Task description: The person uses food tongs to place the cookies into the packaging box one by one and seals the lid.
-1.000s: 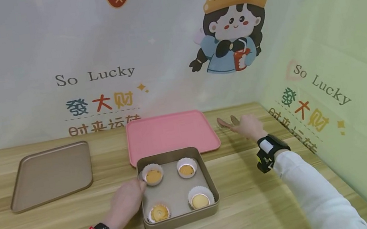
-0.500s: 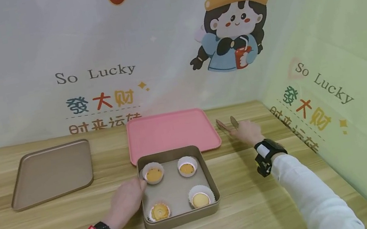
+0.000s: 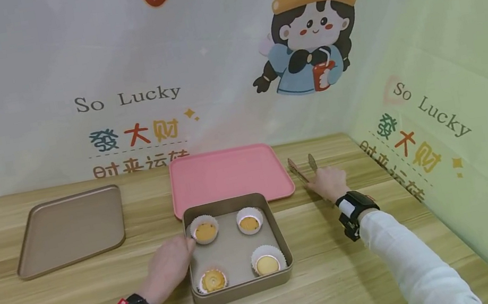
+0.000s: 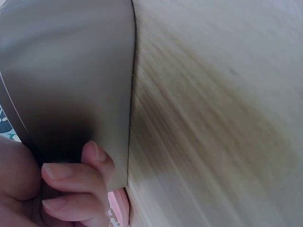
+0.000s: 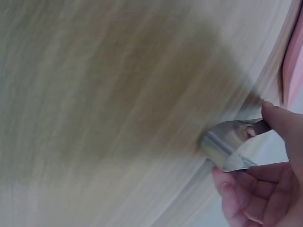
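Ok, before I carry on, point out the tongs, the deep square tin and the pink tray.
Tongs [image 5: 222, 144]: right wrist view, on the bent metal end.
Deep square tin [image 3: 230, 251]: head view, on the bare floor between the tarts.
Pink tray [image 3: 228, 176]: head view, on its flat surface.

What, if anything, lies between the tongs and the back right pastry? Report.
The right edge of the pink tray, then the raised wall of the tin, lie between the tongs and that pastry. Nothing visible stands above them.
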### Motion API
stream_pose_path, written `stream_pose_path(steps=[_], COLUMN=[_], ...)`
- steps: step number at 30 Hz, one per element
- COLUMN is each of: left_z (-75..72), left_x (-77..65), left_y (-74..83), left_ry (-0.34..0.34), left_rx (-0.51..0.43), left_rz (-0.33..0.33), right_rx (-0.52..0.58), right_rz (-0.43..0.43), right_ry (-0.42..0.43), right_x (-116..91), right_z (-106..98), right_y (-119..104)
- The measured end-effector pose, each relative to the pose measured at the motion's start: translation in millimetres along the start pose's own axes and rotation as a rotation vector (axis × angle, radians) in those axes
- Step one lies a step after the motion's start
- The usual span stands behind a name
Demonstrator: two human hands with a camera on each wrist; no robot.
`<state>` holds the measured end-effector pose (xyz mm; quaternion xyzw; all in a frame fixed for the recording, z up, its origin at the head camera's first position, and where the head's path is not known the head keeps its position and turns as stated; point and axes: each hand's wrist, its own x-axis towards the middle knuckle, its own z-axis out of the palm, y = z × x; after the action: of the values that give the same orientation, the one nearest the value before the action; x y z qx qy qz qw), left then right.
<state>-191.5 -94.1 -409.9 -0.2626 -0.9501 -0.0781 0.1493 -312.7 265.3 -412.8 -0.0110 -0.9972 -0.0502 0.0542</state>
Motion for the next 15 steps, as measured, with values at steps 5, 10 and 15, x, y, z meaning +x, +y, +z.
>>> stream_pose_path(steps=[5,10,15], left_z=[1.1,0.6,-1.8], left_x=[1.4,2.3,1.1], left_y=[0.6,2.4,2.1], left_ry=[-0.014,-0.029,-0.036], left_rx=[-0.025,-0.066,-0.040], left_rz=[-0.041,-0.091,-0.057], right_rx=[0.000,0.016,0.107], right_rz=[-0.005,0.027,0.012], right_ry=[0.005,-0.062,-0.009], right_x=[-2.4,-4.0,-9.8], right_z=[-1.6,-7.3,-38.9], right_y=[-1.5,-2.0,-17.5])
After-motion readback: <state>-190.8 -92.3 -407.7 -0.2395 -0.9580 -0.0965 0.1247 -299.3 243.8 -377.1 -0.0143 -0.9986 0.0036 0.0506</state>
